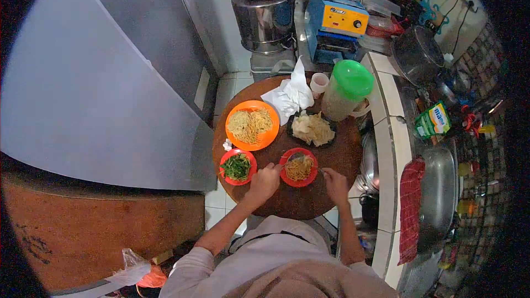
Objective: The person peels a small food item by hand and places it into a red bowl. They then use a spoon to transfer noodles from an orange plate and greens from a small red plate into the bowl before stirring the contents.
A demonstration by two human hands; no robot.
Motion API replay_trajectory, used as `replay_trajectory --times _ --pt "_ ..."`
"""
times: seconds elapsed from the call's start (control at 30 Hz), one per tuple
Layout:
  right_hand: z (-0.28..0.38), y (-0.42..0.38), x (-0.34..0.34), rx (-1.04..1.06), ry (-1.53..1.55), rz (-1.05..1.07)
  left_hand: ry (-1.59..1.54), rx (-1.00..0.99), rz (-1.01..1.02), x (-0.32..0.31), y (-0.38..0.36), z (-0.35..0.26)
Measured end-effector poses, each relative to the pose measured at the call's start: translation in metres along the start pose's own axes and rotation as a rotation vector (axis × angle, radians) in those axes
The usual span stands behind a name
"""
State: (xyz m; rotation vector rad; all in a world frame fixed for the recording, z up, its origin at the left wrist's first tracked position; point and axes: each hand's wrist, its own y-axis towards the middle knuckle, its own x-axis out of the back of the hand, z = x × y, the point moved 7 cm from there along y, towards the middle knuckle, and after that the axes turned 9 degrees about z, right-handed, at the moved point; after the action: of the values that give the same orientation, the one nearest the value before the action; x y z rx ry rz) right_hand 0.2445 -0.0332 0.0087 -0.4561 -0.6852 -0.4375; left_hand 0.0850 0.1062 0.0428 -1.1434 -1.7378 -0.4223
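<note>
A red plate of noodles (299,170) sits near the front edge of a round brown table (243,198). My left hand (265,179) is closed at the plate's left rim, on a thin piece of cutlery that reaches over the food. To the right of the plate, my right hand (335,182) is also closed, on a thin metal piece of cutlery pointing at the noodles. Whether each is a fork or a spoon is too small to tell. Left of my left hand stands a red plate of chopped greens (237,166).
Behind are an orange plate of noodles (252,126), a dark dish of pale crackers (313,129), crumpled white paper (290,96), a small cup (319,83) and a green-lidded pitcher (345,91). A tiled counter (386,132) borders the right side; a grey panel (99,88) stands left.
</note>
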Motion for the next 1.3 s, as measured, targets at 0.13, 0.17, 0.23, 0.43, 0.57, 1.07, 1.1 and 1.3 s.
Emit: replay_trajectory --times 0.13,0.17,0.23,0.43,0.57,1.07,1.1,1.3 --pt "-0.013 0.004 -0.033 0.161 -0.308 -0.161 0.093 0.058 0.032 -0.037 0.01 0.023" --pt "-0.018 0.004 -0.037 0.163 -0.309 -0.16 0.092 0.06 0.031 -0.044 0.012 0.028" --pt "-0.012 0.004 -0.042 0.073 -0.44 -0.119 0.084 0.086 -0.009 -0.05 0.014 0.037" --pt "-0.008 0.002 -0.037 0.146 -0.383 -0.199 0.063 0.127 -0.019 -0.066 0.021 0.059" --pt "0.001 0.009 -0.037 0.126 -0.411 -0.143 0.036 0.157 -0.057 -0.051 0.016 0.055" --pt "-0.022 0.018 -0.052 0.207 -0.434 -0.061 0.059 0.187 -0.023 -0.065 0.005 0.068" --pt "-0.02 0.018 -0.049 0.211 -0.432 -0.077 0.066 0.203 -0.008 -0.067 0.007 0.068" --pt "-0.012 0.018 -0.065 0.267 -0.419 -0.092 0.05 0.205 -0.005 -0.056 0.008 0.056"
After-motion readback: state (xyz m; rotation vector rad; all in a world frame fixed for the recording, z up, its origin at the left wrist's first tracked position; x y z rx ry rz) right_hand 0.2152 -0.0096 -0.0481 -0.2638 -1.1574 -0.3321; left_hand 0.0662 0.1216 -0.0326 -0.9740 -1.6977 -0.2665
